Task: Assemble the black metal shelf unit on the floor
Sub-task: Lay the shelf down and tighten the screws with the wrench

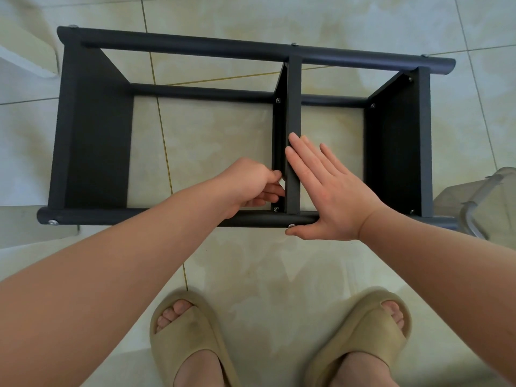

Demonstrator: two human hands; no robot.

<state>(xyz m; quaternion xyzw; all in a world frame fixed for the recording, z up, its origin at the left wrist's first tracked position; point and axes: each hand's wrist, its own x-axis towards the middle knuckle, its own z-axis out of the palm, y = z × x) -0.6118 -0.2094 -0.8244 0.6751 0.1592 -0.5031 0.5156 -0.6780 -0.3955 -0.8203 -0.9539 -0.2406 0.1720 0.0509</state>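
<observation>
The shelf (pixel 95 129) lies on its side across the upper half of the frame. By my guess the step is fastening its middle panel (pixel 293 101) to the near rail (pixel 139 215). The right hand (pixel 332 196) lies flat on the panel's edge, fingers straight and together, thumb by a screw (pixel 291 225). The left hand (pixel 251 182) curls its fingers onto the panel's left side; any fastener there is hidden. Next probably comes tightening while the panel stays square.

1. the fingers (pixel 275 195) of the left hand (pixel 250 184) curl behind the middle panel (pixel 293 107); whether they pinch anything cannot be told.
2. a clear container (pixel 485 202) is cut off at the right edge.
3. both slippers (pixel 187 333) run off the bottom edge.
</observation>
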